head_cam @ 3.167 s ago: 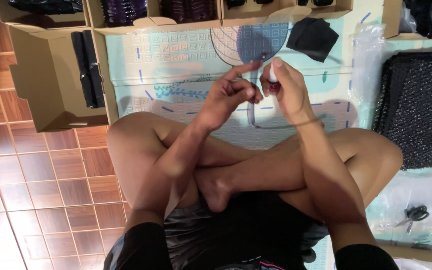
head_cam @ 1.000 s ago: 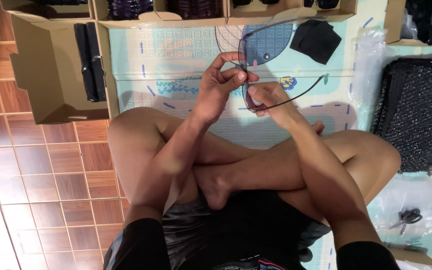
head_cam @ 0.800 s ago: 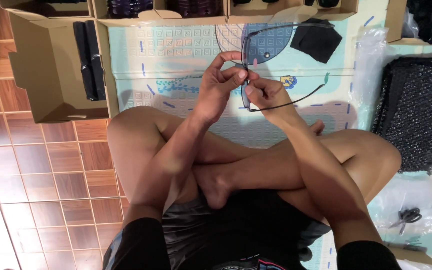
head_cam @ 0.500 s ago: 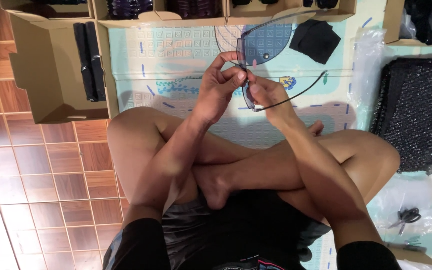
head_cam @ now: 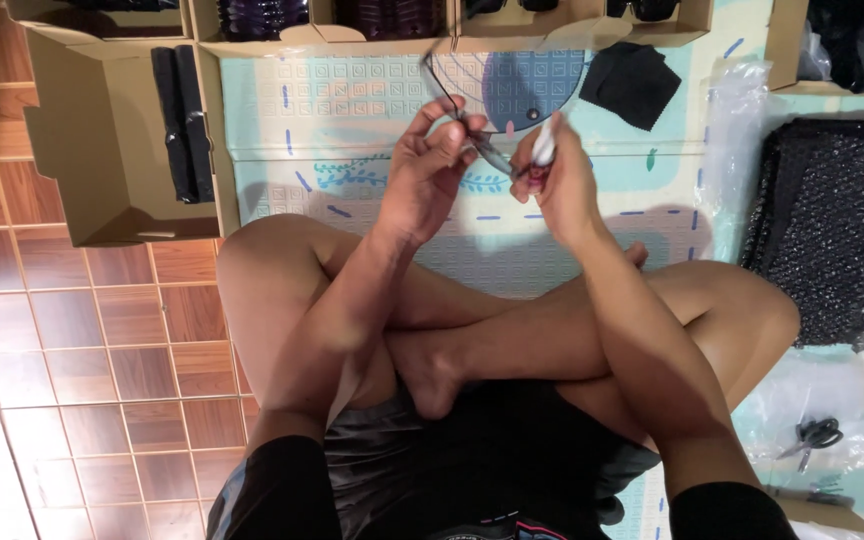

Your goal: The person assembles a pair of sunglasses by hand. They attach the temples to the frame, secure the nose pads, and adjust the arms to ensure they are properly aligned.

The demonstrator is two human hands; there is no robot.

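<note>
I sit cross-legged on a pale patterned mat (head_cam: 352, 120). My left hand (head_cam: 430, 165) pinches a pair of sunglasses (head_cam: 512, 95) with a dark blue lens by its thin frame, held up above the mat. My right hand (head_cam: 557, 185) grips a small white tool with a reddish end (head_cam: 540, 160), its tip at the frame close to my left fingers. Both hands meet in front of my knees.
Open cardboard boxes (head_cam: 112, 150) with dark items line the top and left. A black cloth (head_cam: 632, 80) lies on the mat. A black bubble-wrap bundle (head_cam: 832, 220) sits at the right, scissors (head_cam: 812, 435) on plastic at lower right. Brown tiled floor (head_cam: 72, 380) is at left.
The sunglasses have been turned in my left hand, and their arm no longer sticks out to the right. My right hand now holds the white tool up at the frame.
</note>
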